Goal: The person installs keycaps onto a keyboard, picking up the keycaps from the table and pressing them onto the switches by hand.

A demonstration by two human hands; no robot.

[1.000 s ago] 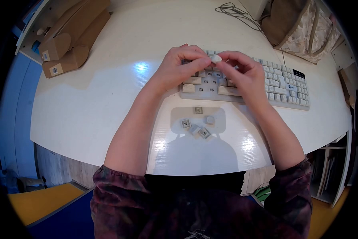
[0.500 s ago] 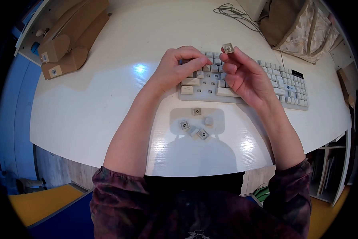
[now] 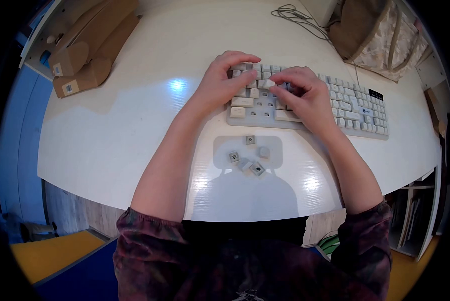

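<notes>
A white keyboard (image 3: 355, 117) lies on the desk, with bare key switches (image 3: 259, 104) showing in its left part where caps are off. My left hand (image 3: 224, 80) rests over the keyboard's upper left corner, thumb and index finger apart, holding nothing. My right hand (image 3: 305, 97) pinches a white keycap (image 3: 269, 84) between thumb and index finger, low over the keyboard just right of my left thumb. Whether the cap touches a switch I cannot tell. Several loose keycaps (image 3: 257, 168) lie on the desk in front of the keyboard, some with their undersides up.
Brown cardboard pieces (image 3: 87, 60) lie at the desk's far left. A coiled cable (image 3: 297, 17) and a brown bag (image 3: 370, 37) are at the back right. The white desk (image 3: 109, 150) curves toward my body at the front edge.
My right hand has turned over and lowered the keycap from above the keyboard down to its left part. My left hand's index finger has stretched out away from its thumb.
</notes>
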